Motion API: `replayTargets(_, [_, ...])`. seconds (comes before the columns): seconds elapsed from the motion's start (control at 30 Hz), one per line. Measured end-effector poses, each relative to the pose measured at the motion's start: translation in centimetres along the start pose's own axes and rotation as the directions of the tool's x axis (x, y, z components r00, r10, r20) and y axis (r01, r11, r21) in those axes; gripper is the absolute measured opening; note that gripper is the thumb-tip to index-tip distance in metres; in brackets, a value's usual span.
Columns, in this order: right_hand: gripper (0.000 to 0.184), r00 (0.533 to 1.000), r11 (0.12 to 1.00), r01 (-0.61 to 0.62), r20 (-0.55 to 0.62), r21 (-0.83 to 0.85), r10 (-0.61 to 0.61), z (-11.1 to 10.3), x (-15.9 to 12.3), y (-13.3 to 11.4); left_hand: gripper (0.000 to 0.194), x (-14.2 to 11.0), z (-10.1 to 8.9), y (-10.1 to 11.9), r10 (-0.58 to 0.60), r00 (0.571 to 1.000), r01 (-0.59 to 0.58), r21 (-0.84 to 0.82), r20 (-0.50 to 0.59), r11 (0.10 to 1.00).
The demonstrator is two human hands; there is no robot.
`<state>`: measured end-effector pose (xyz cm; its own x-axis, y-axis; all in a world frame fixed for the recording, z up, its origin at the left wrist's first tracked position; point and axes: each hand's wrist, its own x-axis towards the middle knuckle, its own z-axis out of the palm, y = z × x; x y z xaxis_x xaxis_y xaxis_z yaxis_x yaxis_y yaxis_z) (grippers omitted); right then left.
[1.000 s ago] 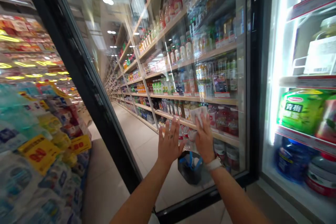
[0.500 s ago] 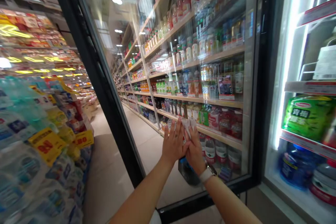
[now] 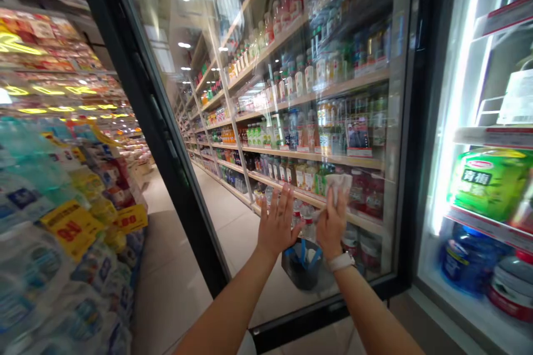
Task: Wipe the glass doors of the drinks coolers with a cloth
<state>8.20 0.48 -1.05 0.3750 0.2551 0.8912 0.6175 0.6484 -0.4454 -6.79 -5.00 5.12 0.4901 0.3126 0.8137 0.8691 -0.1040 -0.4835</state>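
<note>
White cloth [image 3: 338,186] pressed to cooler's glass door [image 3: 266,66]

Bunched in a person's right hand [image 3: 333,227], the cloth sits against the pane of a swung-open cooler door, fingers closed narrowly around it. The left hand [image 3: 278,222], wide-spread and holding nothing, is raised flat to the same glass, just left of the right. Both arms reach forward, a white watch [image 3: 340,262] on the right wrist. Shelves of bottled drinks [image 3: 316,122] show through the glass, with a black basket [image 3: 302,266] on the floor beyond. A green pouch [image 3: 489,186] stands in the lit cooler at right.

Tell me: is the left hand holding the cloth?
No, the left hand is empty with fingers spread; the right hand holds the cloth.
</note>
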Motion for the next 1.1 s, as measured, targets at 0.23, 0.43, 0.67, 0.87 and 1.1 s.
replayTargets(0.23, [0.061,0.951,0.953,0.247,0.148,0.172,-0.273,1.6,-3.8,-4.3,0.064,-0.2,0.1,-0.3,0.026,1.000,-0.026,-0.016,-0.010,1.000])
replayTargets(0.43, [0.061,0.986,0.991,0.133,0.097,0.022,-0.135,-1.5,0.4,1.9,0.074,-0.1,-0.1,0.1,-0.004,1.000,0.004,-0.011,0.015,1.000])
replayTargets(0.67, [0.060,0.976,0.982,-0.175,-0.142,-0.068,0.164,-1.4,0.0,3.0,0.070,0.0,0.1,0.3,-0.025,1.000,0.025,0.012,0.002,1.000])
replayTargets(0.87, [0.065,0.985,0.990,0.126,0.112,0.065,-0.133,2.3,-7.1,-4.4,0.065,-0.2,0.6,0.1,-0.021,1.000,0.022,0.039,-0.011,0.999])
replayTargets(1.1, [0.070,0.965,0.976,0.216,0.146,0.033,-0.219,-0.1,-3.8,0.6,0.069,0.0,0.3,0.1,-0.021,1.000,0.022,0.032,-0.013,0.999])
